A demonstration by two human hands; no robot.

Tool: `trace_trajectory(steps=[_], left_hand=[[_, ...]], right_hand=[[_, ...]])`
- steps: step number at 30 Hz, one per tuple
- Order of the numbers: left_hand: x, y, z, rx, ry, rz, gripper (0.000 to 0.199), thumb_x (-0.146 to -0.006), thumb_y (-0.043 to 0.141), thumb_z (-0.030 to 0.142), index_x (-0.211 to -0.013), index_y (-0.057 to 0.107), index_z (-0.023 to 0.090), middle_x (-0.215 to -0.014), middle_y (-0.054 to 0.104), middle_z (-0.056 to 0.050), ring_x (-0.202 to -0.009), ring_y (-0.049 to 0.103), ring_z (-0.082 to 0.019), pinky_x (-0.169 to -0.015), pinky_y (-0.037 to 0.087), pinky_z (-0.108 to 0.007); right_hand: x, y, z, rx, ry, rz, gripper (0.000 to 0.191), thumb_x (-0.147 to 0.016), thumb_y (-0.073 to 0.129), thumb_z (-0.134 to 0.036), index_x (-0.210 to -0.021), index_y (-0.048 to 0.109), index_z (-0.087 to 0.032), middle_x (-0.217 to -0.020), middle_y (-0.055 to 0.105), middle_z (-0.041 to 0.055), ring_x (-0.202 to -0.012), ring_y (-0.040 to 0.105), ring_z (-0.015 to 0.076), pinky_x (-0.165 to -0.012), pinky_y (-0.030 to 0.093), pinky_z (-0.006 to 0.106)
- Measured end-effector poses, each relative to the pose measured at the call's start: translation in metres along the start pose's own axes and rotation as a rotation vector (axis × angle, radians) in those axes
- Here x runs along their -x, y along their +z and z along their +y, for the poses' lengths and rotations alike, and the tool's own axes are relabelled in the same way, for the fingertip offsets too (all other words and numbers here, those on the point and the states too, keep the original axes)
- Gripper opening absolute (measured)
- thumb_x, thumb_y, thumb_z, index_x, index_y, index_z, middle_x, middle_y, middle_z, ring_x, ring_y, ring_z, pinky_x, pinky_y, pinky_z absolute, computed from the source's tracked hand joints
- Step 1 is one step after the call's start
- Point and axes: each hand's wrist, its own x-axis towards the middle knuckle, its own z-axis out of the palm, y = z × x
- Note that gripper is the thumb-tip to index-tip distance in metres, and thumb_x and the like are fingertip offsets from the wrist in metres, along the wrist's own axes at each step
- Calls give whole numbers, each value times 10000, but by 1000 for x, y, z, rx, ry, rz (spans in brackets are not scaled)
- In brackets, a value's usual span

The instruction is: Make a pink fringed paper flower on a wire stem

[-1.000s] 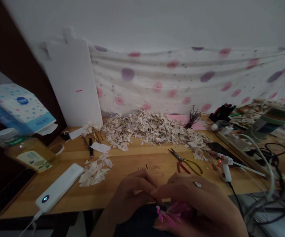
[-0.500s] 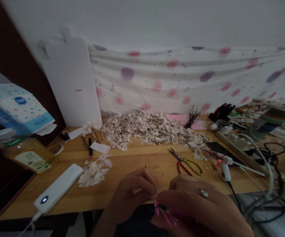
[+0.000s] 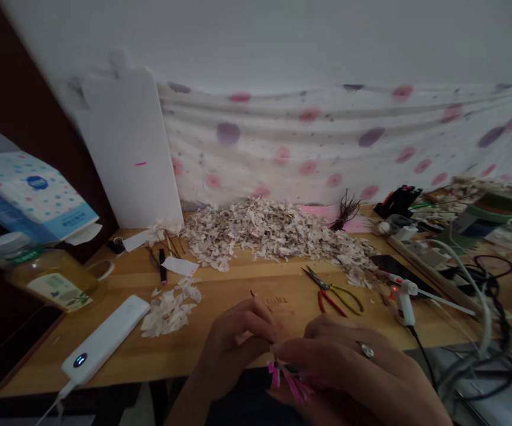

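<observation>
At the near edge of the counter (image 3: 229, 284), two bare hands meet low in the view. The right hand (image 3: 353, 367), with a ring (image 3: 365, 349) on one finger, grips some bright pink strips (image 3: 292, 383) — they poke out between its thumb and fingers, below the fingertips, just past the counter's edge. The left hand (image 3: 238, 334) is beside it, fingers curled and thumb drawn in toward them, the fingertips close to the right hand's; whether it pinches anything cannot be told. A thin dark tip (image 3: 252, 293) shows just above its bent fingers.

Beyond the hands, pliers (image 3: 322, 287) with one red and one yellow handle lie with the handles apart. Right of them is a white glue gun (image 3: 404, 303) with a small red light, near a flat dark phone (image 3: 400, 272) and a tangle of cables (image 3: 486, 319). A wide heap of pale dry petals (image 3: 260, 231) spreads along the back, below a spotted cloth (image 3: 277, 136), with a bunch of dark twigs (image 3: 347, 210) at its right.

On the left, a small pile of petals (image 3: 167, 313) lies near a white power bank (image 3: 105, 334) — its round display lit — and a bottle of yellowish liquid (image 3: 58, 281).
</observation>
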Motion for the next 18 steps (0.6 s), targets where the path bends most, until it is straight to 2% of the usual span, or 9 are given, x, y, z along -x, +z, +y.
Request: trace_trajectory(steps=[4, 7, 10, 12, 15, 18], left_hand=[[2, -2, -4, 33, -25, -14, 121, -948, 711, 363, -933, 809, 293, -874, 719, -8, -831, 673, -161, -774, 539, -275], [5, -4, -7, 28, -39, -19, 161, -947, 703, 416, -946, 810, 296, -889, 722, -17, -844, 661, -169, -800, 520, -293], [6, -4, -6, 26, -38, -30, 196, -943, 702, 444, -965, 810, 283, -883, 712, -21, -844, 645, -167, -819, 492, -296], [6, -4, -5, 31, -38, -38, 185, -947, 700, 430, -978, 811, 284, -879, 706, -19, -846, 640, -164, -829, 481, -297], [5, -4, -6, 27, -44, -44, 141, -951, 707, 384, -979, 812, 294, -869, 702, -12, -839, 632, -158, -838, 472, -295], [6, -3, -7, 51, -60, -32, 137, -932, 727, 399, -959, 812, 294, -860, 698, -5, -843, 621, -161, -858, 469, -304]], right_hand=[[-3, -1, 2, -5, 38, 13, 166, -991, 679, -309, -1147, 624, -300, -795, 715, -61, -657, 685, 89, -636, 502, 182], [-4, -3, 3, -41, 41, 7, 146, -967, 715, -343, -1082, 633, -306, -785, 712, -66, -684, 701, 94, -683, 531, 173], [-3, -1, 3, -46, 48, 61, 153, -949, 729, -407, -1015, 631, -309, -793, 710, -58, -718, 708, 117, -738, 553, 198], [-3, 2, 4, -48, 55, 89, 136, -942, 735, -391, -972, 631, -308, -772, 701, -64, -650, 678, 108, -719, 554, 201], [-3, 6, 6, -79, 32, 119, 110, -944, 722, -336, -902, 629, -292, -695, 679, -66, -494, 591, 92, -604, 535, 211], [-5, 8, 7, -39, 46, 167, 122, -950, 703, -381, -880, 648, -298, -644, 676, -63, -425, 558, 100, -518, 503, 231]])
